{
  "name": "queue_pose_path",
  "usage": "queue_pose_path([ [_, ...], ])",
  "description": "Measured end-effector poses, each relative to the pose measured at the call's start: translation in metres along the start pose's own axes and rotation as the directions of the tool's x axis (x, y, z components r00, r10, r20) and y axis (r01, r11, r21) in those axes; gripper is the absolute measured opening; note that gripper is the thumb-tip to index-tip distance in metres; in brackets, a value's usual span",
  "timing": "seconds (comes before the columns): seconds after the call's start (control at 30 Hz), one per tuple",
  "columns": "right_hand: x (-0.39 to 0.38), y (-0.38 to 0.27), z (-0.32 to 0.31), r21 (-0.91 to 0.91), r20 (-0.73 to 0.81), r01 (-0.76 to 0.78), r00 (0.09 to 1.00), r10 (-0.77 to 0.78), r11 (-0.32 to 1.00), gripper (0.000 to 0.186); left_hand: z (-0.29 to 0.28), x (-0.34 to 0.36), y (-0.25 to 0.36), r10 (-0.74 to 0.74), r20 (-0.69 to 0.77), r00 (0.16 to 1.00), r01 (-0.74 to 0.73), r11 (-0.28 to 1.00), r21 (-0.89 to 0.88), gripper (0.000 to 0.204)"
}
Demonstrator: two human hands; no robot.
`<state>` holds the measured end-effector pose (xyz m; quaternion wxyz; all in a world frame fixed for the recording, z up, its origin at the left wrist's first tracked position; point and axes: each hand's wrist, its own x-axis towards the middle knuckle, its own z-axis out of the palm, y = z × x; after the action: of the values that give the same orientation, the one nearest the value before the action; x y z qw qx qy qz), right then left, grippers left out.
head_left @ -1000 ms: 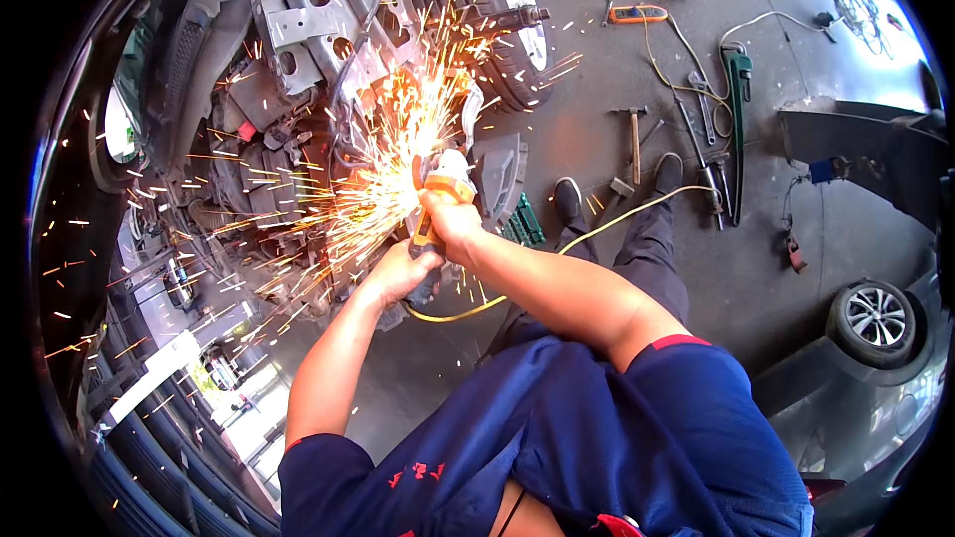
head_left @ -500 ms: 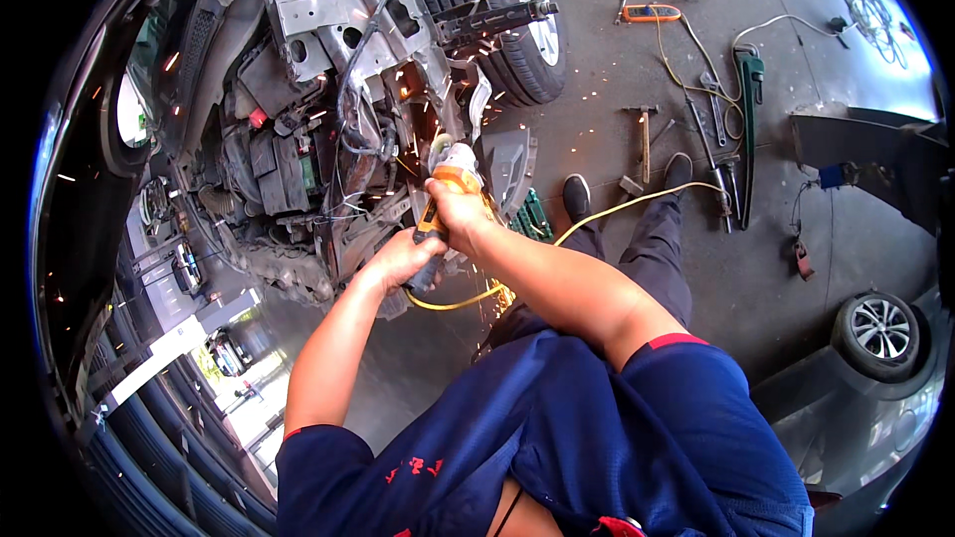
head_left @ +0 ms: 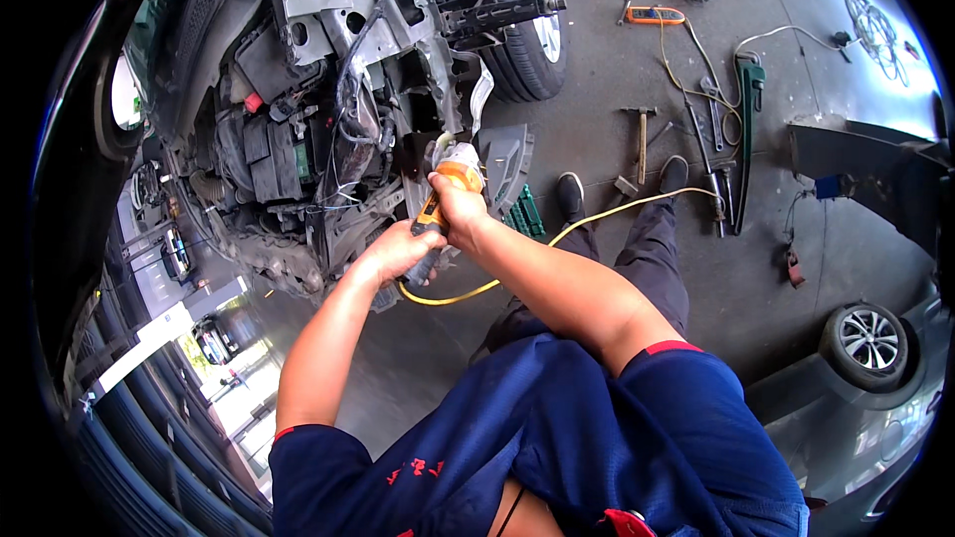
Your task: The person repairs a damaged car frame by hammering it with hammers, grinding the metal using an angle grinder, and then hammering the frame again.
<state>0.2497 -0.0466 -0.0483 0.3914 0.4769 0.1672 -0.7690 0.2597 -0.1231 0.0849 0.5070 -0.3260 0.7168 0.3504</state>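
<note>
Both my hands are closed round an orange and black angle grinder (head_left: 460, 175). My right hand (head_left: 459, 209) wraps its front part just behind the head. Further back, my left hand (head_left: 396, 251) grips the dark rear end, where a yellow power cord (head_left: 450, 298) comes out. The grinder's disc (head_left: 435, 147) is beside the torn metal of the car's opened front end (head_left: 422, 99); whether they touch I cannot tell. Around it lie bare metal brackets (head_left: 328, 0), cables and the exposed engine bay (head_left: 274, 159).
A wheel (head_left: 497, 20) stands just beyond the work spot. To the right on the floor lie a hammer (head_left: 644, 144), a large green pipe wrench (head_left: 746, 139), bars and an orange power strip (head_left: 654, 15). The yellow cord crosses near my shoes (head_left: 570, 197). Another car (head_left: 856, 438) stands at lower right.
Sparks flew from the disc and over the floor half a second ago; now they are gone. Both hands keep their hold on the grinder, which has barely moved.
</note>
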Motion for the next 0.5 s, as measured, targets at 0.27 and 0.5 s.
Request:
queue_pose_path([
  [0.27, -0.025, -0.013, 0.016, 0.029, -0.029, -0.028, 0.999, 0.029, 0.999, 0.073, -0.01, -0.011, 0.017, -0.017, -0.013, 1.0, 0.018, 0.997, 0.073, 0.036],
  [0.5, -0.015, -0.014, 0.014, 0.101, 0.114, -0.019, 0.993, 0.008, 0.995, 0.068, -0.022, -0.011, 0.031, -0.038, 0.023, 0.999, 0.037, 0.998, 0.049, 0.036],
])
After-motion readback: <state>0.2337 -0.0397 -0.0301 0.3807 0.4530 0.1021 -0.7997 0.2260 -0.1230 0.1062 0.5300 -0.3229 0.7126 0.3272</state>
